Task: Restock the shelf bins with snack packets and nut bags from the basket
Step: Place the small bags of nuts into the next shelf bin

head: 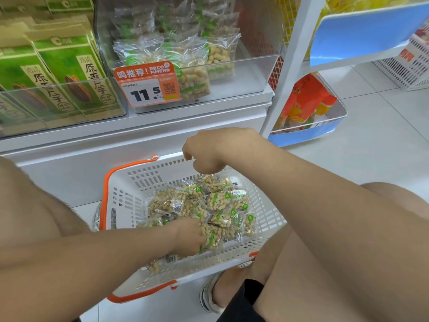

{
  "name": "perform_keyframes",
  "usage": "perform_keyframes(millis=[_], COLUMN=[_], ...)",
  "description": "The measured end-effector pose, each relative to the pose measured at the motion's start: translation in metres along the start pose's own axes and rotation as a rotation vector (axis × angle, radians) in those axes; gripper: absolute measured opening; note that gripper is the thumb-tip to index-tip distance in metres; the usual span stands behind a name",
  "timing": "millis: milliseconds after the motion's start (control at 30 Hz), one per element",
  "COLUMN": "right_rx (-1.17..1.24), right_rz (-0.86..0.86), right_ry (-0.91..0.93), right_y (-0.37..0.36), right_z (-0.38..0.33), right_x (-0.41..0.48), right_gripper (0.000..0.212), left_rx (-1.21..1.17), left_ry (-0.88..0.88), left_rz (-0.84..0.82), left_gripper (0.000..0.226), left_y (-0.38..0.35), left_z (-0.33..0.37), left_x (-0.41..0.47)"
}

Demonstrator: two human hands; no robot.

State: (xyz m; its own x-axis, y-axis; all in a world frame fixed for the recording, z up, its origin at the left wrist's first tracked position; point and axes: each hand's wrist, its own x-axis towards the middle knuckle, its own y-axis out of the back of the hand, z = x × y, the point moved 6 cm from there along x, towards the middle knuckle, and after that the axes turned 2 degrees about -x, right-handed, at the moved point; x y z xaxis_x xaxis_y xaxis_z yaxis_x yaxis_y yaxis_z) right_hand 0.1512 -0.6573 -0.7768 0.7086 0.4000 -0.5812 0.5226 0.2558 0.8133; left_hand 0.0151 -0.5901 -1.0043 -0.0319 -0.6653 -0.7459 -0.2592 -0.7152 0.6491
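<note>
The small clear plastic bags of shelled-in peanuts with green labels (pixel 216 203) lay heaped in the white slotted plastic basket with orange handles (pixel 144 180), which stood on the pale tiled floor (pixel 383 135) against the foot of the white shelf unit (pixel 162 122). Most of the heap sat toward the basket's near right corner.

The person crouched over it. The left hand (pixel 189 237) was down in the heap by the near edge of the basket, its fingers closed on one peanut bag (pixel 214 239). The right hand (pixel 206 149) hung over the far rim of the basket, knuckles up and fingers curled under; from where I stood I could not tell whether it pinched anything.

Above, on the shelf, a clear acrylic bin (pixel 250 75) held more of the same bags standing upright (pixel 195 73), crowded to its left side, with an orange price tag reading 11.5 (pixel 147 86) clipped to its front edge. Just left of it, another clear bin carried green cardboard boxes (pixel 69 66).

To the right stood a white wire rack with blue-fronted trays (pixel 362 36), orange snack packets (pixel 306 98) in its lower tray. A grey sandal (pixel 207 298) showed at the basket's near right corner.
</note>
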Motion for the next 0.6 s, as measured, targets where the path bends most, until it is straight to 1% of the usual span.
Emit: perform_keyframes(millis=[67, 167, 233, 300, 333, 367, 400, 500, 567, 600], right_rx=[0.002, 0.019, 0.026, 0.03, 0.033, 0.033, 0.027, 0.04, 0.106, 0.151], right_rz=[-0.005, -0.007, -0.009, -0.006, 0.007, 0.02, 0.03, 0.056, 0.095, 0.125], right_ry=[-0.006, -0.017, -0.031, -0.054, -0.07, -0.095, -0.127, -0.208, -0.242, -0.259], right_y=[0.001, 0.003, 0.005, 0.01, 0.013, 0.015, 0.017, 0.023, 0.028, 0.031], right_z=[0.0, 0.0, 0.001, 0.004, 0.006, 0.01, 0.014, 0.028, 0.038, 0.043], right_x=[0.0, 0.0, -0.001, -0.006, -0.008, -0.01, -0.012, -0.017, -0.022, -0.024], right_gripper=[0.042, 0.043, 0.042, 0.033, 0.024, 0.015, 0.011, 0.008, 0.01, 0.01], left_rx=[-0.137, -0.446, -0.731, -1.102, -1.291, -1.453, -1.565, -1.788, -1.904, -1.908], left_ry=[0.078, 0.213, 0.336, 0.458, 0.506, 0.557, 0.621, 0.821, 0.941, 1.003], left_rz=[0.055, 0.147, 0.205, 0.293, 0.362, 0.467, 0.579, 0.883, 1.092, 1.195], left_gripper=[0.018, 0.017, 0.011, 0.013, 0.014, 0.015, 0.019, 0.03, 0.028, 0.025], left_y=[0.008, 0.024, 0.036, 0.045, 0.05, 0.055, 0.059, 0.07, 0.074, 0.077], left_z=[-0.012, -0.037, -0.058, -0.078, -0.087, -0.097, -0.107, -0.129, -0.139, -0.143], left_x=[-0.004, -0.013, -0.023, -0.035, -0.042, -0.05, -0.059, -0.086, -0.103, -0.113])
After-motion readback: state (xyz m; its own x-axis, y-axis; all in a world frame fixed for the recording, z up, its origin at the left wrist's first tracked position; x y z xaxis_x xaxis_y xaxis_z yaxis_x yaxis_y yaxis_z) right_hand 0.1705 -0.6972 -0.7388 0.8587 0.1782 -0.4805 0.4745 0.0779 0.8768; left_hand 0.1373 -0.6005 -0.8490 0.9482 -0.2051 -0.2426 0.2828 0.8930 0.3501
